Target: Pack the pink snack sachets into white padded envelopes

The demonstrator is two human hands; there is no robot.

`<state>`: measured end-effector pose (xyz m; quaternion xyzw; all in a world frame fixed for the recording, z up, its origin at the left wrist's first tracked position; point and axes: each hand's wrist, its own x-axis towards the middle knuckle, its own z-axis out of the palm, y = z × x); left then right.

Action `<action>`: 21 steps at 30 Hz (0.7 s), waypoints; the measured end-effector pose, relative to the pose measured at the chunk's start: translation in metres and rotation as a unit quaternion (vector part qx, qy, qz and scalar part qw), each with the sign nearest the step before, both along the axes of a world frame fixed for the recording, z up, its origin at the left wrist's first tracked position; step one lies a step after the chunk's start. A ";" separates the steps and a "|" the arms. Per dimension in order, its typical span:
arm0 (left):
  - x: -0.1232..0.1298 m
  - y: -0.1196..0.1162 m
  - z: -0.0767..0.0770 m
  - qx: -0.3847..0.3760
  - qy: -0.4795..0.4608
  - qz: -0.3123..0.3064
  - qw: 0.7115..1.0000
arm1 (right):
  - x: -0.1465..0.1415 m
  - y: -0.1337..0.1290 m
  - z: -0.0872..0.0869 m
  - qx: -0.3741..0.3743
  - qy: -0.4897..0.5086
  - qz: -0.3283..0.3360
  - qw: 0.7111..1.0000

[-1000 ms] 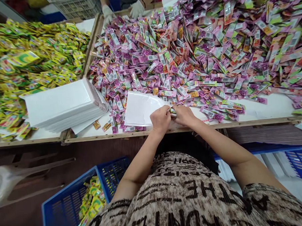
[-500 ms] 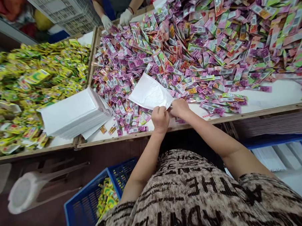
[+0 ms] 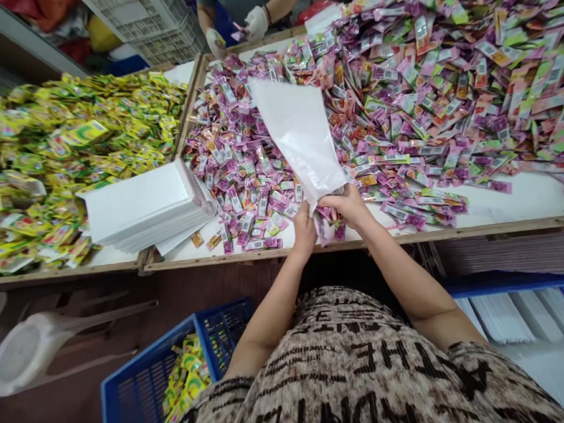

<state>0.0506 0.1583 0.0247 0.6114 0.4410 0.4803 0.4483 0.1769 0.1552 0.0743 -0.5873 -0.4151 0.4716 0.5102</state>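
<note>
A white bag [image 3: 301,126], flat and slightly crumpled, slants away from me over the heap of purple and pink packets [image 3: 241,138]. Its near end is gathered between my hands. My left hand [image 3: 304,230] is closed on the bag's left edge. On the other side my right hand [image 3: 350,207] grips the near right corner, thumb lying across the top. Some purple packets show just below the bag's near end, between my hands; whether they touch the bag I cannot tell. To the left lies a thick stack of white bags [image 3: 135,208].
Yellow packets [image 3: 73,146] cover the left table, beyond a wooden divider [image 3: 190,109]. Across the table, a co-worker's gloved hands [image 3: 256,24] handle packets. Below stand a blue crate [image 3: 148,367] with yellow packets, a white stool [image 3: 24,354], and a crate of white stacks [image 3: 501,317] at right.
The bag has swung to point farther away and now shows more of its length. My right hand has shifted its grip, thumb on top. The co-worker's right-side glove has lifted a packet.
</note>
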 end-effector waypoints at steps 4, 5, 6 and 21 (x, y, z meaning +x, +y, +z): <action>0.020 -0.030 -0.014 -0.144 -0.164 0.008 0.976 | -0.011 -0.007 -0.002 0.009 -0.208 -0.107 0.972; 0.025 -0.035 -0.017 -0.171 -0.202 0.019 0.964 | -0.013 -0.010 -0.004 0.006 -0.232 -0.090 0.968; 0.028 -0.038 -0.020 -0.192 -0.235 0.029 0.952 | -0.014 -0.013 -0.007 -0.003 -0.242 -0.056 0.969; 0.042 -0.091 -0.013 -0.298 -0.355 0.033 0.886 | -0.003 -0.079 -0.031 0.020 -0.380 0.026 0.924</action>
